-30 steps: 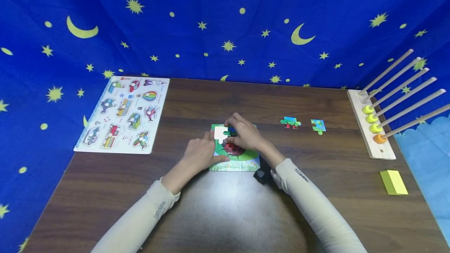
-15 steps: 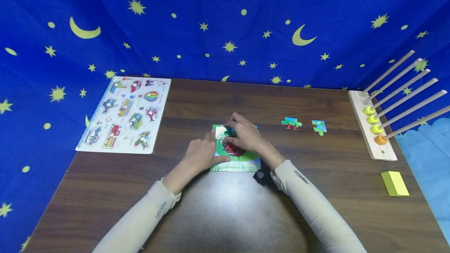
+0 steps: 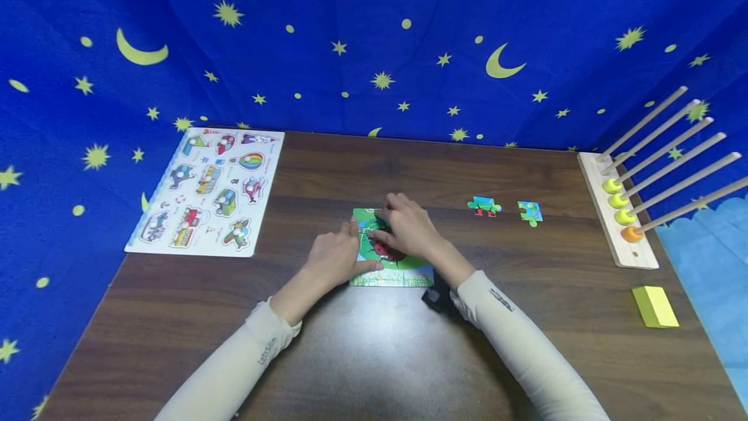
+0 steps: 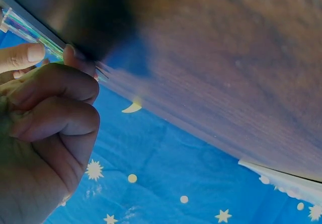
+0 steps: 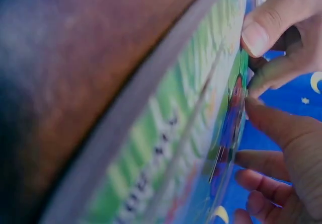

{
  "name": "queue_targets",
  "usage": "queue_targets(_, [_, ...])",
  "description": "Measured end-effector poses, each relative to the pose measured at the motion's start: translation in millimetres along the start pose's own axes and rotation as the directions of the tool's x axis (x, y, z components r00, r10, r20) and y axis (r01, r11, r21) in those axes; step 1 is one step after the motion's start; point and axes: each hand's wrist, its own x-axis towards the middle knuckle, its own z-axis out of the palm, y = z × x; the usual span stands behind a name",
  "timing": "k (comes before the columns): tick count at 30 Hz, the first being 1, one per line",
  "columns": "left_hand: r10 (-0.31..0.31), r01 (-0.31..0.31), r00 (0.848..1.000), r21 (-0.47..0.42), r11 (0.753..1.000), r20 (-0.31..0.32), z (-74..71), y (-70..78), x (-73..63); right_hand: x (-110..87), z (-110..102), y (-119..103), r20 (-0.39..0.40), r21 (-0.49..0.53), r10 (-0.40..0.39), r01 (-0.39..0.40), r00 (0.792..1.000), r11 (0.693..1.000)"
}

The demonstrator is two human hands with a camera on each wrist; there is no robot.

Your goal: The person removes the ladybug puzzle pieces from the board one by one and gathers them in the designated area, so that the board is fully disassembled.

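Note:
A ladybug jigsaw puzzle lies mid-table in the head view. My left hand holds its left side, the thumb reaching over the picture and the index finger at the upper left. In the left wrist view, the other fingers are curled beside the board. My right hand rests over the upper middle, thumb and fingertips pressing by the green top-left piece and covering part of the ladybug. The right wrist view shows the right thumb touching the puzzle surface. Two loose puzzle pieces, one blue-red and one blue-green, lie to the right.
A white peg puzzle board with vehicle pictures lies at the back left. A wooden bead rack with slanting rods stands at the right, above a yellow block. A starry blue cloth hangs behind the table.
The white patch at the puzzle's top left has shrunk, and green shows there now. My right fingers have shifted slightly toward me; my left hand stays put.

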Motion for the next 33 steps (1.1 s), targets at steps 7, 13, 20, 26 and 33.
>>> queue_targets(7, [0.010,-0.010,1.000,-0.003,1.000,-0.015,-0.3,-0.3,0.6,-0.9,-0.1,-4.2,0.027,-0.057,-0.042,0.044,0.999,0.997])
queue_targets(13, [0.018,-0.019,1.000,-0.010,1.000,-0.019,0.6,0.9,1.7,1.1,-1.7,0.5,0.029,-0.004,-0.029,0.029,0.999,1.000])
queue_targets(20, [0.026,-0.026,1.000,-0.012,1.000,-0.007,-0.7,2.3,2.0,1.3,-4.4,7.5,0.083,0.043,0.011,-0.015,0.996,0.999])
queue_targets(26, [0.022,-0.022,1.000,-0.004,1.000,0.004,-2.5,1.2,1.2,6.3,-4.5,6.1,0.098,0.081,0.018,-0.026,0.995,0.996])
queue_targets(33, [0.018,-0.018,1.000,0.000,1.000,-0.005,-1.1,-0.9,0.4,12.0,-4.3,6.3,0.113,0.101,0.033,-0.045,0.993,0.994])
